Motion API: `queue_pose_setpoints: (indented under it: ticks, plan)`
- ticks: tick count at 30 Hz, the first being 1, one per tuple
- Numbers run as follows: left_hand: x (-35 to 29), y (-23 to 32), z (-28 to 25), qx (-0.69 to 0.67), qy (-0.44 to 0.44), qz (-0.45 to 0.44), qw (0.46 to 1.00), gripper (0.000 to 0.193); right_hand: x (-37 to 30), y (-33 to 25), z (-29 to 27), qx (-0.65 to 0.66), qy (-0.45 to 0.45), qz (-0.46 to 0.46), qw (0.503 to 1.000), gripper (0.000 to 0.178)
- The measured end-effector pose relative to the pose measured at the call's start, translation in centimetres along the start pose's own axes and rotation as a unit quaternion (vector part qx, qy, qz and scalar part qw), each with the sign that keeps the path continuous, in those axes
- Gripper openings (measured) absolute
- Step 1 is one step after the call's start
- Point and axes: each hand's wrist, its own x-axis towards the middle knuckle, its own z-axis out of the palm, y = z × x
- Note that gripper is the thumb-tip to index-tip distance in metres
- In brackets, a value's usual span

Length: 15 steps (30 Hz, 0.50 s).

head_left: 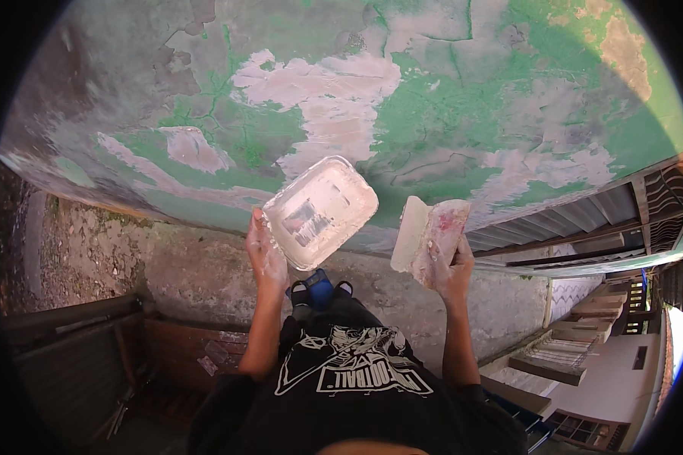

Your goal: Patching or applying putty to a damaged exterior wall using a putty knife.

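Note:
My left hand (265, 254) grips the side of a white plastic tub (330, 178), its inside smeared with pale filler paste. Pinched in my right hand (449, 269) is a wide, flat putty scraper (415, 231), its blade and handle area coated in the same paste. Tub and scraper are apart, both held before the wall (417, 114). On that wall, peeling green paint is crossed by pale patches of spread filler (338, 114). White smears mark both hands.
Below runs a rough concrete floor (197, 262), where my sandalled feet and a blue item (319, 290) show. A brown wooden bench-like piece (182, 341) stands at the left. Grey louvred slats (561, 220) sit at the right, and a pale building (607, 394) lies beyond.

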Motion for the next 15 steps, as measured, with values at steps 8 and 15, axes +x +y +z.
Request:
queue_pose_setpoints:
  ticks: [8,15]
  plan:
    - [-1.1,-0.4,0.9,0.182,-0.117,-0.037,0.976,0.051,2.9,-7.0,1.3,-0.342,-0.343,-0.335,0.808,0.033]
    - [-1.4,-1.0,0.7,0.147,-0.143,-0.066,0.977,0.055,1.7,-6.0,4.7,-0.371,-0.452,-0.332,0.740,0.027]
